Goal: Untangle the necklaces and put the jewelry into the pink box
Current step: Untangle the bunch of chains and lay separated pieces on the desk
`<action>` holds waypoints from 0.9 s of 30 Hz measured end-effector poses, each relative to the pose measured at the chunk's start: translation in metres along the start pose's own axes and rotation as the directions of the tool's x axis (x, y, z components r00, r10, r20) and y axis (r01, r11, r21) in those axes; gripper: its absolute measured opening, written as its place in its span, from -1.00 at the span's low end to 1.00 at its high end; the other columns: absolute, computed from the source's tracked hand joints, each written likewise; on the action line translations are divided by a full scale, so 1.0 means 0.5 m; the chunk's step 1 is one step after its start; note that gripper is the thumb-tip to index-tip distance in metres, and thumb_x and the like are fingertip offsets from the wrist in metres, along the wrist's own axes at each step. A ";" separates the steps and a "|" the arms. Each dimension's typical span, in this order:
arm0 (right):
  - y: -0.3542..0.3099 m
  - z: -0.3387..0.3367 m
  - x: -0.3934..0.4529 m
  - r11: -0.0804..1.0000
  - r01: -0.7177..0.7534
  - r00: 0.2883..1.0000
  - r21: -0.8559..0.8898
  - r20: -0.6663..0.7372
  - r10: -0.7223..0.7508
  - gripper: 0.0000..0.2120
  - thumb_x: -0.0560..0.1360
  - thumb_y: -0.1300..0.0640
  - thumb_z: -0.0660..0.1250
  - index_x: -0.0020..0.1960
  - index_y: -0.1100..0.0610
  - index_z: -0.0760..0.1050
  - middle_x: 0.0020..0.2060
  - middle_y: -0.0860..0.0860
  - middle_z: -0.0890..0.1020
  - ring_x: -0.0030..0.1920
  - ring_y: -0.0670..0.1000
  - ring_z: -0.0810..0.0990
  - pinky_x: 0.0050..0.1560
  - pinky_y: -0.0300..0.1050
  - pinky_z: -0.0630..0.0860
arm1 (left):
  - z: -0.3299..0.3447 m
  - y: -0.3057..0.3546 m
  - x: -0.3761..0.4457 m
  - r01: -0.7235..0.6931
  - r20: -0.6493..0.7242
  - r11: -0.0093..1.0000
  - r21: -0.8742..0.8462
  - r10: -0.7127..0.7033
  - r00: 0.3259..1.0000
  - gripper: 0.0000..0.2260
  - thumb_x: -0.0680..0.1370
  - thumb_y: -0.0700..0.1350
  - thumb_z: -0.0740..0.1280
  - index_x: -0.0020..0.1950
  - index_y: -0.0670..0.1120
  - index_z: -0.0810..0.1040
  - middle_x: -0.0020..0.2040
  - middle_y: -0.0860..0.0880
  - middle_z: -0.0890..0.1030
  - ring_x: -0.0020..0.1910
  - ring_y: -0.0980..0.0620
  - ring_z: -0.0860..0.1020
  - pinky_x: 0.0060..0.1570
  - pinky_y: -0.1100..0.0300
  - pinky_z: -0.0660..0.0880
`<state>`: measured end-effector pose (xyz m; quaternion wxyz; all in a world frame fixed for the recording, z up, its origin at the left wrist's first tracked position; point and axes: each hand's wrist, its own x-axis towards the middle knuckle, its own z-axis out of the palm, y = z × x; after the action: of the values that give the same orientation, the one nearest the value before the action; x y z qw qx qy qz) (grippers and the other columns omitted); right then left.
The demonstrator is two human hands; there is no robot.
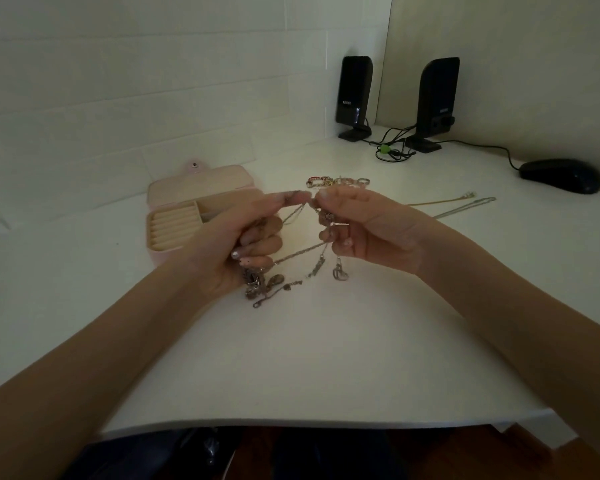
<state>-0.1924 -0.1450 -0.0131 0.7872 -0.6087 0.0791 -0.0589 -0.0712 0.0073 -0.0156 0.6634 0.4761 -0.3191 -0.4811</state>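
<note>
Above the desk (309, 358), left hand (236, 237) & right hand (357, 226) both pinch tangled necklaces (291, 258); pulling too hard probably tightens the knot.

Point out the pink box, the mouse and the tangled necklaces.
pink box (160, 258): head view, front wall.
mouse (561, 175): head view, top shell.
tangled necklaces (257, 284): head view, hanging clump below left hand.
</note>
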 end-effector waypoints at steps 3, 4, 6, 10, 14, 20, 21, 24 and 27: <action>0.003 -0.004 0.006 1.000 0.008 1.000 -0.018 -0.024 -0.008 -0.86 0.54 0.17 0.27 0.00 0.24 0.51 -0.38 -0.03 0.56 -0.38 -0.11 0.60 -0.42 -0.37 0.44 | -0.005 -0.003 -0.001 0.045 0.102 0.999 0.020 -0.047 0.994 -0.80 0.43 -0.09 0.44 0.04 0.03 0.67 -0.50 0.07 0.13 -0.65 0.21 0.16 -0.72 0.43 0.11; 0.003 -0.004 0.007 1.000 0.010 1.000 -0.001 -0.027 -0.010 -0.91 0.55 0.20 0.26 -0.08 0.20 0.50 -0.39 -0.03 0.57 -0.37 -0.11 0.60 -0.39 -0.37 0.48 | -0.005 -0.004 0.000 0.052 0.099 0.998 0.030 -0.055 0.994 -0.75 0.45 -0.11 0.40 0.11 0.03 0.64 -0.49 0.06 0.15 -0.64 0.22 0.16 -0.73 0.44 0.09; 0.000 -0.004 0.008 0.997 0.012 1.000 0.071 -0.022 -0.010 -0.90 0.56 0.22 0.23 -0.11 0.18 0.47 -0.38 -0.02 0.57 -0.35 -0.11 0.60 -0.34 -0.36 0.53 | -0.006 -0.005 0.002 0.062 0.067 0.996 0.071 -0.067 0.996 -0.66 0.46 -0.11 0.30 0.22 0.05 0.58 -0.48 0.06 0.16 -0.63 0.24 0.14 -0.71 0.45 0.04; -0.001 0.001 0.007 0.987 0.001 1.000 0.159 0.014 -0.003 -0.86 0.57 0.18 0.19 0.01 0.18 0.51 -0.35 0.00 0.55 -0.41 -0.12 0.53 -0.37 -0.32 0.50 | -0.002 -0.008 0.004 0.061 0.052 0.989 0.136 -0.068 0.996 -0.63 0.45 -0.15 0.30 0.23 0.08 0.56 -0.44 0.05 0.18 -0.63 0.24 0.13 -0.71 0.46 0.06; -0.001 -0.005 0.006 0.999 -0.015 0.999 0.051 -0.049 0.018 -0.86 0.59 0.10 0.21 -0.13 0.09 0.45 -0.40 -0.06 0.43 -0.47 -0.14 0.29 -0.39 -0.30 0.23 | 0.003 -0.008 0.004 0.053 0.032 0.983 0.176 -0.059 0.998 -0.63 0.45 -0.19 0.39 0.22 0.10 0.55 -0.41 0.03 0.17 -0.62 0.24 0.13 -0.70 0.45 0.05; -0.012 -0.014 0.003 0.999 -0.005 0.992 0.047 -0.122 0.011 -0.74 0.55 -0.03 0.25 -0.25 0.06 0.35 -0.41 -0.07 0.24 -0.45 -0.10 0.12 -0.36 -0.21 0.06 | 0.018 -0.008 -0.001 0.031 -0.068 0.965 0.259 -0.013 0.998 -0.51 0.36 -0.13 0.34 0.30 0.11 0.48 -0.41 0.11 0.52 -0.62 0.23 0.18 -0.70 0.45 0.09; -0.013 -0.012 0.003 0.999 -0.005 0.993 0.038 -0.117 0.009 -0.72 0.55 -0.04 0.25 -0.27 0.06 0.32 -0.41 -0.07 0.24 -0.45 -0.09 0.13 -0.36 -0.21 0.08 | 0.018 -0.008 -0.001 0.030 -0.072 0.962 0.270 -0.011 0.997 -0.52 0.36 -0.13 0.35 0.27 0.12 0.49 -0.35 0.10 0.58 -0.61 0.22 0.18 -0.70 0.45 0.10; -0.010 -0.010 0.005 1.000 -0.003 0.991 0.020 -0.132 0.006 -0.68 0.50 -0.05 0.31 -0.31 0.05 0.28 -0.39 -0.06 0.35 -0.42 -0.10 0.27 -0.35 -0.25 0.23 | 0.018 -0.010 -0.001 0.035 -0.065 0.959 0.283 -0.018 0.998 -0.54 0.36 -0.12 0.36 0.24 0.15 0.52 -0.25 0.05 0.63 -0.61 0.21 0.17 -0.69 0.44 0.12; -0.003 -0.010 0.008 0.999 -0.016 0.983 -0.031 -0.185 0.010 -0.75 0.51 -0.02 0.35 -0.22 0.08 0.36 -0.32 -0.02 0.50 -0.35 -0.08 0.47 -0.27 -0.22 0.40 | 0.014 -0.013 -0.001 0.027 -0.009 0.976 0.216 -0.025 1.000 -0.58 0.41 -0.12 0.32 0.26 0.11 0.52 -0.43 0.00 0.44 -0.65 0.22 0.16 -0.70 0.45 0.11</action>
<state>-0.1896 -0.1511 -0.0131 0.7670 -0.6127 0.1568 -0.1087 -0.0796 0.0051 -0.0194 0.6024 0.5511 -0.3609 -0.4507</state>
